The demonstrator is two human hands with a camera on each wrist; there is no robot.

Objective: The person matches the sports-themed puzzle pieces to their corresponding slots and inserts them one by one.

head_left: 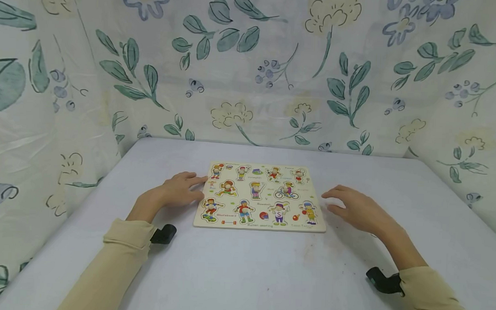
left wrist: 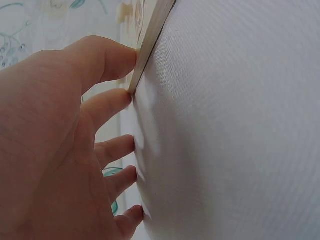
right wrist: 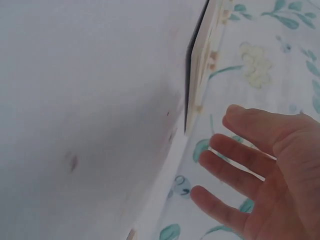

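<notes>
A flat wooden peg puzzle board with colourful sports figures lies on the white table in the head view. My left hand is at its left side, thumb and index fingertip touching the edge; the other fingertips rest on the cloth in the left wrist view, where the board's edge shows. To the right of the board, my right hand hovers with fingers spread and loosely bent, holding nothing. In the right wrist view a gap separates these fingers from the board's edge.
The table is covered in white cloth, with small brown stains near the board's right corner. A floral curtain hangs behind and on both sides. Black wrist cameras sit at the left cuff and the right cuff.
</notes>
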